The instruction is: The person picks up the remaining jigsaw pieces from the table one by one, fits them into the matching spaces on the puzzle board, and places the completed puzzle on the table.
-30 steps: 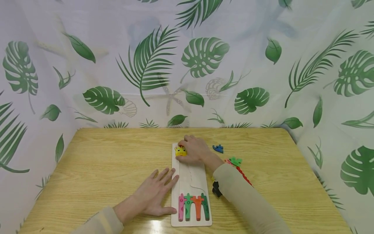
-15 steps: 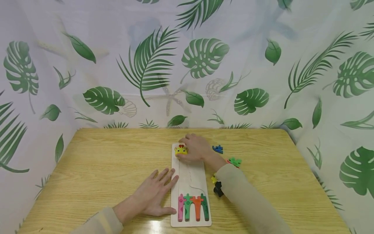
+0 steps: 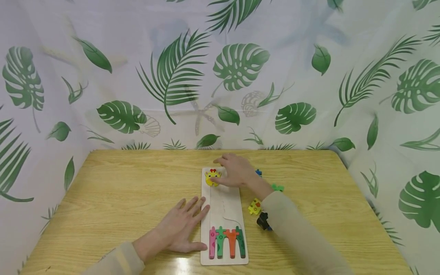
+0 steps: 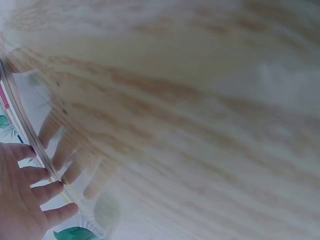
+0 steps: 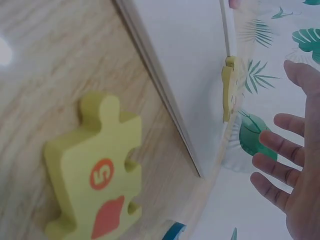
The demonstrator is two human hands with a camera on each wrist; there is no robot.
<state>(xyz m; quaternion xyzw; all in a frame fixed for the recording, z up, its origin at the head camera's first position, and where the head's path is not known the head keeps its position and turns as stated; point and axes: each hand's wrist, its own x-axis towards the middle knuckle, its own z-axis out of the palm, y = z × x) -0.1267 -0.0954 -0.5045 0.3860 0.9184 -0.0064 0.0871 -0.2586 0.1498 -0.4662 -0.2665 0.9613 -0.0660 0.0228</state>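
A white puzzle board [image 3: 225, 200] lies lengthwise on the table. Its far left corner holds a yellow giraffe-head piece [image 3: 211, 179]. Over that corner is my right hand [image 3: 237, 170], fingers spread and apart from the head piece in the right wrist view, gripping nothing. Flat beside the board's left edge, my left hand [image 3: 182, 228] has its fingers spread, with fingertips at the rim. Pink [image 3: 212, 242], green [image 3: 220, 242], orange [image 3: 232, 244] and dark green leg pieces [image 3: 241, 242] sit at the board's near end.
Right of the board lie a yellow piece [image 3: 255, 206] marked 5, a black piece [image 3: 263, 220], a green piece [image 3: 277, 187] and a blue piece [image 3: 259, 173]. My right sleeve [image 3: 295, 229] hides part of that area. A leaf-print curtain [image 3: 192, 76] stands behind the table.
My right hand has let go of the giraffe head and lifted slightly away to the right, uncovering more of it. The left hand has stayed in place.
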